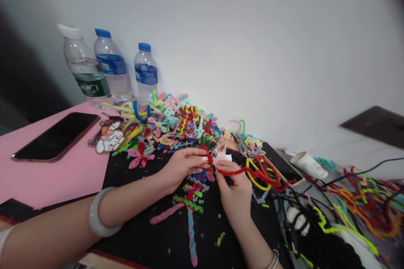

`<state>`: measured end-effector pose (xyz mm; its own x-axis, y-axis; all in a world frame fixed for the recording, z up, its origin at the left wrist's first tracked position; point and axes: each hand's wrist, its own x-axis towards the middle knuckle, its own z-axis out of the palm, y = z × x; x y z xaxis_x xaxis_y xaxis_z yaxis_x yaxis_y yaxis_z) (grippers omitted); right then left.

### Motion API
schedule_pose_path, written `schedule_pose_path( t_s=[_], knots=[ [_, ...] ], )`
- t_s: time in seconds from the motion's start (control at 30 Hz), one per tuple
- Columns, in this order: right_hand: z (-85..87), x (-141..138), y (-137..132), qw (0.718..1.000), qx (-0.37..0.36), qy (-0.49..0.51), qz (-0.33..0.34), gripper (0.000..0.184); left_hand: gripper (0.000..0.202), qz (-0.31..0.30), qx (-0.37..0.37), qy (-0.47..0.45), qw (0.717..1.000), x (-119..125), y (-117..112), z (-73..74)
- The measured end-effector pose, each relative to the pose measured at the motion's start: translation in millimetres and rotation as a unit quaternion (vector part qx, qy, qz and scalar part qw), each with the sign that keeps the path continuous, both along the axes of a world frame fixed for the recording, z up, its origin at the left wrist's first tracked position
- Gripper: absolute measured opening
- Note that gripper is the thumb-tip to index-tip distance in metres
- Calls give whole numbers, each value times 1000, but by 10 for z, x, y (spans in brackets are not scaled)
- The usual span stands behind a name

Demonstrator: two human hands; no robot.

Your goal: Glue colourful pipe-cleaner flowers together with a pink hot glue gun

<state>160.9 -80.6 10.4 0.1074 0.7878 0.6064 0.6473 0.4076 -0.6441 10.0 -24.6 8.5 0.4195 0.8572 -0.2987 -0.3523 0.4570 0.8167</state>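
Note:
My left hand (184, 164) and my right hand (232, 189) meet over a black mat (139, 227). Both pinch a red pipe cleaner (240, 171) that runs out to the right from my fingertips. A small coiled red piece sits at my left fingertips. A pale bangle (96, 216) circles my left wrist. Just behind my hands lies a big heap of coloured pipe-cleaner shapes (170, 124). A pink pipe-cleaner flower (141, 155) lies left of my left hand. Loose pink, green and blue pieces (189, 210) lie under my wrists.
Three water bottles (112, 69) stand by the white wall at the back left. A dark phone (57, 136) lies on pink paper (63, 172). A second phone (280, 164), a tipped paper cup (307, 164), black cables (303, 206) and tangled pipe cleaners (366, 206) fill the right.

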Motion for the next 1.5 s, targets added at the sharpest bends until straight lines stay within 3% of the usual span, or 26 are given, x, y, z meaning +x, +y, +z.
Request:
schedule_pose_path(
  t_s=[0.43, 1.17, 1.5],
  knots=[
    [-72, 59, 45, 974, -132, 181, 4, 9, 33, -40, 5, 12, 999, -13, 25, 22],
    [-77, 62, 65, 958, -159, 239, 9, 10, 44, -69, 32, 21, 997, -25, 42, 0],
    [-70, 62, 66, 950, -172, 260, 9, 12, 49, -118, 73, 40, 990, -14, 30, 1]
  ],
)
